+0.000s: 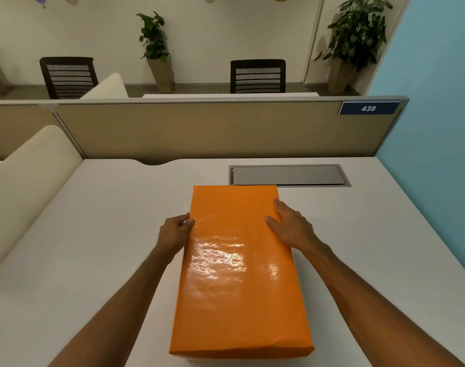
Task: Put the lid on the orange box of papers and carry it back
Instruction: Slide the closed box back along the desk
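So the orange box (239, 271) is sitting lengthwise on the white desk (99, 234), lid on, pretty much dead center and running from 6 o'clock up toward 12. Top is glossy and a bit wrinkly with a big light glare on it. Left hand (174, 231) is at about 9 o'clock on the box, fingers curled against the left edge with the thumb resting on top. Right hand (289, 226) is at 3 o'clock, lying mostly flat and spread on the right edge, fingers draped over the side. Both are touching the box, but honestly I can't tell if they're actually squeezing it or just resting, since the fingertips go out of sight down the sides. Just past the far end at 12 to 1 o'clock there's a grey cable hatch (289, 175) set into the desk, then a beige partition (199, 128) with a blue 438 tag (368, 108) up at 2 o'clock.
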`<state>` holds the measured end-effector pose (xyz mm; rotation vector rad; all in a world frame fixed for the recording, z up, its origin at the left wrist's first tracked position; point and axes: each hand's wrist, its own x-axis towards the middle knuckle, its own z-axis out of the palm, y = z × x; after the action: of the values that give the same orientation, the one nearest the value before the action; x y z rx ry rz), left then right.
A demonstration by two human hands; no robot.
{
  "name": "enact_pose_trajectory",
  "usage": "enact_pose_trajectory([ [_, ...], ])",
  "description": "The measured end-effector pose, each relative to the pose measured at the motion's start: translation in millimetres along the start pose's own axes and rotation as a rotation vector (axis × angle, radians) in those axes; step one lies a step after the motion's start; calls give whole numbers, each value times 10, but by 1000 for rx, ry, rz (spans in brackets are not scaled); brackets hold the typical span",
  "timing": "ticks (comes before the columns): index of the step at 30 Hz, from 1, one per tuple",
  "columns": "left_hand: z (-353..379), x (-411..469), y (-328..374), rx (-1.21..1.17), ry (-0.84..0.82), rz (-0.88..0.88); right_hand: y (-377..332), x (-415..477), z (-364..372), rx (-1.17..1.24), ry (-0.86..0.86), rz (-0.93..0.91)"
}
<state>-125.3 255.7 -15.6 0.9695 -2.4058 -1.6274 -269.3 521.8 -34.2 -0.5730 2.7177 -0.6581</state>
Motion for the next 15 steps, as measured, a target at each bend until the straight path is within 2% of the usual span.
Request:
enact_pose_trajectory([
  [6, -7, -9, 39, -6, 9, -47, -16, 4, -13, -24, -28, 8],
  [11, -39, -125, 88, 1, -18, -46, 2, -104, -75, 178, -72, -10],
  [15, -67, -336, 25, 24, -30, -25, 38, -347, -69, 286, -35, -14],
])
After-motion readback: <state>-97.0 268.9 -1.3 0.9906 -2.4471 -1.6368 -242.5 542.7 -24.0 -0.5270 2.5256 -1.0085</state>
